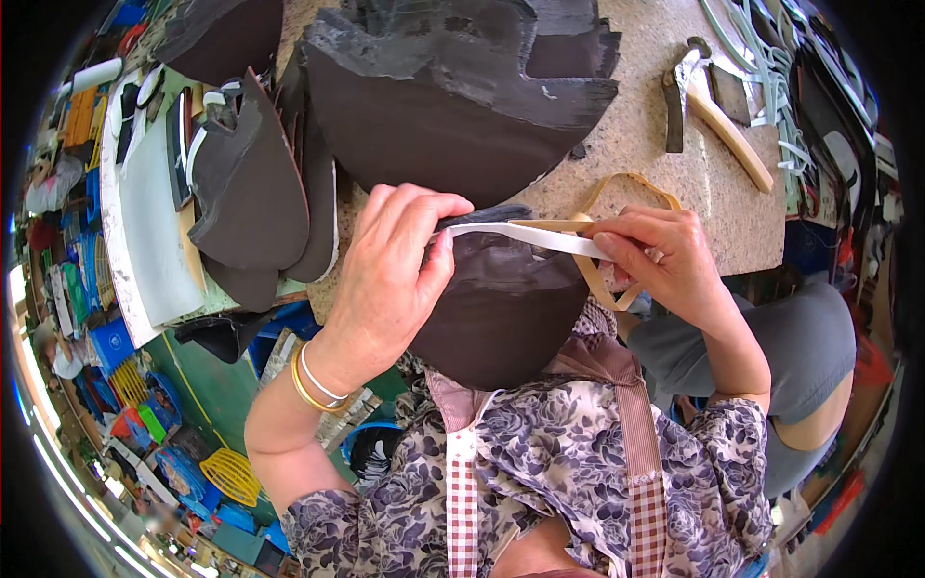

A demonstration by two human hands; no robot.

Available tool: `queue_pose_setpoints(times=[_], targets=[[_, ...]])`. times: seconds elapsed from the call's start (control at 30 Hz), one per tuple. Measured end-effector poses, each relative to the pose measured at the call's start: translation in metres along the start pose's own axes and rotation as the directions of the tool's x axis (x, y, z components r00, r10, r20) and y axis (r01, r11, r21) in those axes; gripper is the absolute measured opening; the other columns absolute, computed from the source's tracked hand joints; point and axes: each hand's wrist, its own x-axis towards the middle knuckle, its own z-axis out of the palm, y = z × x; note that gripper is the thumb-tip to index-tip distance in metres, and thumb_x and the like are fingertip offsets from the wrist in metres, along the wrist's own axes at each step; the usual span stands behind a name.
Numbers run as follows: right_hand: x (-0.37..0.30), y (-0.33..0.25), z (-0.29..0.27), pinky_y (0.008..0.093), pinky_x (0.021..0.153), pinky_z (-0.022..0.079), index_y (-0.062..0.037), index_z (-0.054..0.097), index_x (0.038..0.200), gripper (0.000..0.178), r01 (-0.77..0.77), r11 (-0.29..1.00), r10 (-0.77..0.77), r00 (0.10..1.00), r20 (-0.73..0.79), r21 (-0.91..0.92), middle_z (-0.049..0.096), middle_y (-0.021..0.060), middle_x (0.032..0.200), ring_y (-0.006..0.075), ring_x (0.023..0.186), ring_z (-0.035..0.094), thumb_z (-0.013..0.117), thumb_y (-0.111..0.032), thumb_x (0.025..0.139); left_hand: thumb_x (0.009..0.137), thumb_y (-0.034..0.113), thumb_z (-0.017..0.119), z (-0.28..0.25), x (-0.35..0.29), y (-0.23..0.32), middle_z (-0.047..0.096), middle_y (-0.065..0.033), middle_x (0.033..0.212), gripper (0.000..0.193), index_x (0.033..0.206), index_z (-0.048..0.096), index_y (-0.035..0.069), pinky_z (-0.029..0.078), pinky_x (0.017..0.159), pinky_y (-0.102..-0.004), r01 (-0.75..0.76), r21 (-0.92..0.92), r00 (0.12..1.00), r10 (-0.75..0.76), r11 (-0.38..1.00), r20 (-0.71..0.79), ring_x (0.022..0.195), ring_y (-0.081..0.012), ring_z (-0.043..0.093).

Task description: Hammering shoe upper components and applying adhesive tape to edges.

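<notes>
A dark brown leather-like piece with a rounded lower edge hangs in front of my apron. My left hand is closed, pinching its folded upper edge together with one end of a narrow white strip. From there the strip runs right to my right hand, whose thumb and fingers grip it. A thin tan band also passes through the right fingers and loops above and below them. The fold under my left fingertips is partly hidden.
Larger dark pieces lie on the speckled worktable, with more stacked at left. A hammer rests at right beside a bundle of pale strips. Another person's grey-clad leg is close on my right.
</notes>
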Motion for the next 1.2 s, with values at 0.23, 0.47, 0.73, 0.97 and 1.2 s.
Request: queue_pose_setpoints(times=[0.23, 0.47, 0.73, 0.97, 1.2], targets=[[-0.016, 0.011, -0.002, 0.0247, 0.052, 0.049, 0.0038, 0.066, 0.093, 0.013, -0.083, 0.996, 0.085, 0.995, -0.06, 0.038, 0.064, 0.0089, 0.073, 0.0137, 0.057, 0.065, 0.062, -0.006, 0.086, 0.079, 0.002, 0.063, 0.0, 0.011, 0.008, 0.048, -0.0115, 0.09, 0.022, 0.1, 0.058, 0.0, 0.042, 0.075, -0.0373, -0.037, 0.028, 0.997, 0.035, 0.999, 0.066, 0.084, -0.027, 0.048], [-0.032, 0.022, 0.001, 0.0263, 0.053, 0.049, 0.0037, 0.066, 0.092, 0.012, -0.017, 0.998, 0.008, 0.992, -0.126, -0.066, 0.065, 0.0097, 0.075, 0.016, 0.06, 0.065, 0.062, -0.006, 0.086, 0.082, 0.002, 0.063, 0.012, 0.008, 0.014, 0.048, -0.0121, 0.086, 0.019, 0.099, 0.058, -0.002, 0.043, 0.072, -0.037, 0.138, -0.197, 0.99, -0.128, 0.971, 0.062, 0.081, -0.0264, 0.052], [-0.013, -0.008, 0.005, 0.0295, 0.054, 0.049, 0.0022, 0.066, 0.091, 0.019, 0.153, 0.985, -0.155, 0.988, 0.011, 0.083, 0.064, 0.0102, 0.072, 0.0189, 0.06, 0.062, 0.068, -0.015, 0.083, 0.078, 0.006, 0.068, 0.014, -0.001, 0.016, 0.049, -0.0085, 0.077, 0.013, 0.088, 0.062, 0.0, 0.045, 0.058, -0.0338, 0.048, -0.137, 0.999, -0.051, 0.989, -0.017, 0.066, -0.0228, 0.054], [0.015, -0.036, 0.038, 0.0346, 0.05, 0.046, -0.0016, 0.061, 0.07, 0.012, 0.275, 0.961, -0.273, 0.957, -0.102, 0.007, 0.059, 0.0121, 0.06, 0.0285, 0.054, 0.06, 0.068, -0.01, 0.072, 0.074, 0.003, 0.07, 0.007, -0.008, 0.031, 0.05, -0.0073, 0.076, 0.013, 0.085, 0.061, 0.002, 0.046, 0.056, -0.0335, -0.045, -0.057, 0.994, 0.039, 0.997, -0.1, 0.065, -0.0221, 0.056], [-0.033, -0.01, -0.049, 0.0189, 0.051, 0.039, 0.0015, 0.067, 0.089, 0.012, 0.07, 0.961, 0.058, 0.894, -0.445, 0.266, 0.065, 0.0122, 0.097, 0.009, 0.063, 0.058, 0.061, -0.006, 0.083, 0.08, 0.014, 0.069, -0.113, -0.012, -0.027, 0.055, -0.0105, 0.105, 0.043, 0.122, 0.059, 0.009, 0.042, 0.085, -0.0357, 0.207, 0.666, 0.926, 0.077, 0.717, -0.37, 0.098, -0.0271, 0.051]])
